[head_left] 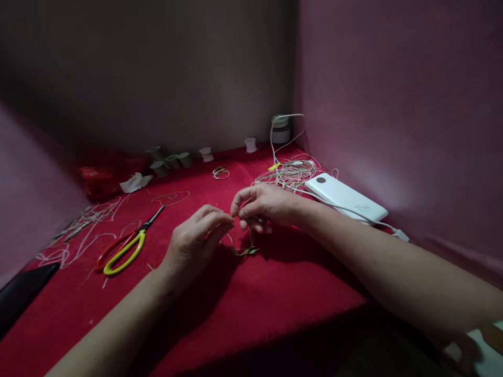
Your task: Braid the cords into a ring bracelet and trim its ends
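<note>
A thin green cord loop (pixel 250 252) with small leaf-like ends hangs between my hands, just over the red cloth. My left hand (pixel 200 233) pinches the cord between thumb and fingertips on the left. From the right, my right hand (pixel 261 207) grips the same cord, thumb and index finger close together, the other fingers curled below. The fingertips of both hands almost meet. The exact spot where they hold the cord is too small to make out.
Scissors with red and yellow handles (pixel 126 251) lie left of my hands. Loose cords (pixel 84 230) spread at the far left, and a cord tangle (pixel 291 173) lies behind my right hand. A white power bank (pixel 346 198) sits right; spools (pixel 206 154) stand at the back.
</note>
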### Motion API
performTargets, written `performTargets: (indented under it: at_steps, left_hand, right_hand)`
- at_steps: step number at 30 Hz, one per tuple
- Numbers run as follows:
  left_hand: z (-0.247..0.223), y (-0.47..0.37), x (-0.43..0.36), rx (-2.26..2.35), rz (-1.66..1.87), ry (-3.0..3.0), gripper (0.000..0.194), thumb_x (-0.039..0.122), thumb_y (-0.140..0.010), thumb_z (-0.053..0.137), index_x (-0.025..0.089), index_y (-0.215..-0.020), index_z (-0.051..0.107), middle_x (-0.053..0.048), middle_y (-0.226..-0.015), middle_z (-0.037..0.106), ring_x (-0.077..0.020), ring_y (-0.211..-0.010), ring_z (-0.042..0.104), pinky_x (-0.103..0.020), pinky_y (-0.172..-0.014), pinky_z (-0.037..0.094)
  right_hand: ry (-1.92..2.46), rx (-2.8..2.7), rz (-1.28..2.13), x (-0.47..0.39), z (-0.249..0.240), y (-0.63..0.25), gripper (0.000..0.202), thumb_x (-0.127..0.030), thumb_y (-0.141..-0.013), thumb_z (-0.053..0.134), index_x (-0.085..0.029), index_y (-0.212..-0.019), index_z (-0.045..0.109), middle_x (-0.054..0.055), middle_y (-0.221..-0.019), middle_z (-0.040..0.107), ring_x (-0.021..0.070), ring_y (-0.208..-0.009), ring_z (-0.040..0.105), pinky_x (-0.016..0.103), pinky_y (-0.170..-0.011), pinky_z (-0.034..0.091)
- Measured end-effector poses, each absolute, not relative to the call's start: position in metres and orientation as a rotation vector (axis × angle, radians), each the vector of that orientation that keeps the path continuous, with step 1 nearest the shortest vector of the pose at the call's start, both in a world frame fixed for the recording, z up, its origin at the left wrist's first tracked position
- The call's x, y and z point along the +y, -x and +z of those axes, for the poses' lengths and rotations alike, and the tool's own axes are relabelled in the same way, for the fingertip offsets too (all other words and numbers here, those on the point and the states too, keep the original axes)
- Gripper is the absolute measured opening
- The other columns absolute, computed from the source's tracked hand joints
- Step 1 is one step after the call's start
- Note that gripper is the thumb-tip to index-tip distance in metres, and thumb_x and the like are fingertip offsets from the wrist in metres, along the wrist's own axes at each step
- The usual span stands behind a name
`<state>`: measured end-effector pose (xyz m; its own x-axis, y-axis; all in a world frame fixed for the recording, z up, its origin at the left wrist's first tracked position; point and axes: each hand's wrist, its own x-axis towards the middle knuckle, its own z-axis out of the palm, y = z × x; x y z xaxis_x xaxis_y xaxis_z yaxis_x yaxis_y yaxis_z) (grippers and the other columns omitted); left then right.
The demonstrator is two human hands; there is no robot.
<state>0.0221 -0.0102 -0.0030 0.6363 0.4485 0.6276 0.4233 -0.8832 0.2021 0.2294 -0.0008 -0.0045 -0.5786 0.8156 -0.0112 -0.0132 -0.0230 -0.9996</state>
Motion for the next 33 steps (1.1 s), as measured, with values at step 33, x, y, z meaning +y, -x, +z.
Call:
performTargets:
  at_steps: [33]
  left_hand:
    - [0.002, -0.009, -0.005, 0.606, 0.968, -2.941, 0.009, 0.008, -0.088, 0.058, 0.017, -0.085, 0.059, 0.0, -0.079, 0.062, -0.0078, -0.069, 0.059, -0.016, -0.065, 0.046]
  right_hand:
    - [0.85, -1.745, 1.687, -0.004, -0.019, -0.214, 0.006, -0.02, -0.075, 0.061, -0.014, -0.075, 0.062, -0.004, -0.053, 0.056, 0.0062, -0.038, 0.045, 0.018, -0.036, 0.035]
